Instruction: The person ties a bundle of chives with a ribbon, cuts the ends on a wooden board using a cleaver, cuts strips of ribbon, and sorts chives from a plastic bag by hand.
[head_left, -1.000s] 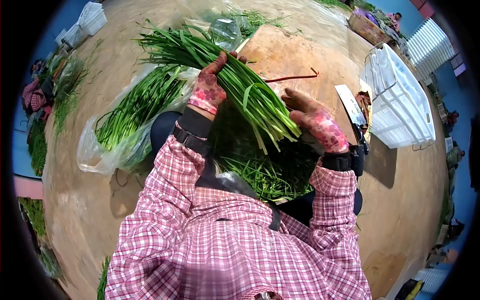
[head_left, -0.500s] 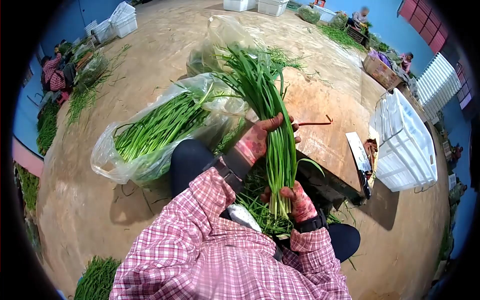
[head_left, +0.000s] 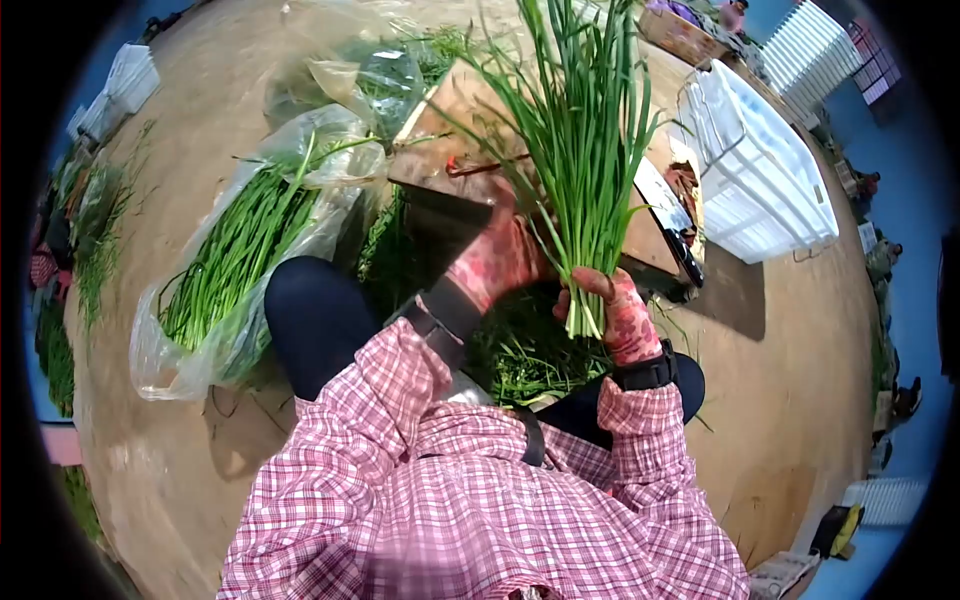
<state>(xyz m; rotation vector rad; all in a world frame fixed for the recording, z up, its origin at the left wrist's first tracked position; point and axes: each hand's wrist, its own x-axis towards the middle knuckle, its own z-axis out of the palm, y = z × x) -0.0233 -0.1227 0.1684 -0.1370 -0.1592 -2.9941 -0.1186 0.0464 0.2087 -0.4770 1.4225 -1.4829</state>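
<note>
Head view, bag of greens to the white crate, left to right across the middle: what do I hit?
Clear plastic bag of green stalks → left hand → right hand, holding a bunch of long green leaves → white plastic crate.

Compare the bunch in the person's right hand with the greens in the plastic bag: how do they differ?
The bunch is gripped near its stem ends by the right hand, while the bagged greens lie in a clear plastic bag. The bunch's leaves fan apart above the grip; the bagged greens lie packed side by side. Both are long, slender and green.
</note>
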